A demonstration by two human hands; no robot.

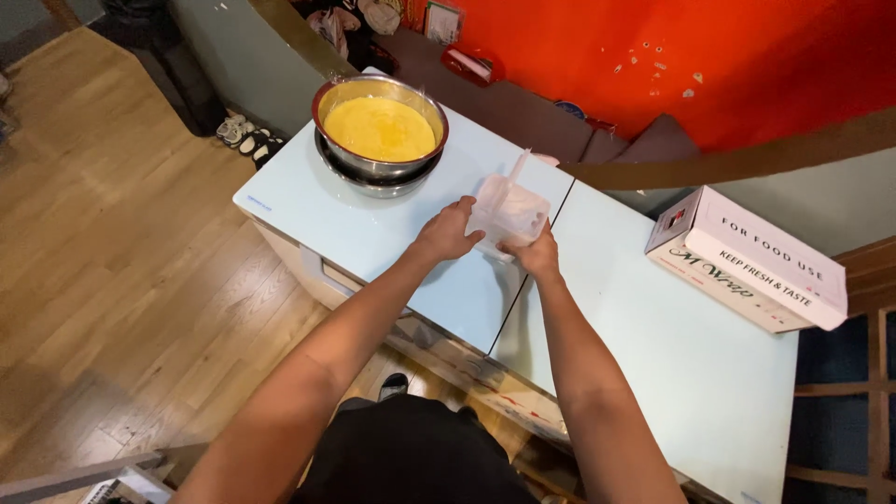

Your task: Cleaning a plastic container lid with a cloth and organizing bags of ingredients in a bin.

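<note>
A clear plastic container [509,209] with a white utensil handle sticking up out of it rests near the middle of the pale blue table [392,243]. My left hand [448,231] grips its left side. Under its near right corner, my right hand [534,252] holds it too. Behind and to the left, a steel bowl [379,126] full of yellow batter sits inside a second steel bowl.
A long white and red box of food wrap [747,261] lies on the table's right side. A seam [532,271] runs between two tabletops. Wooden floor [112,233] spreads to the left, with shoes [241,133] near the wall. An orange wall [653,56] stands behind.
</note>
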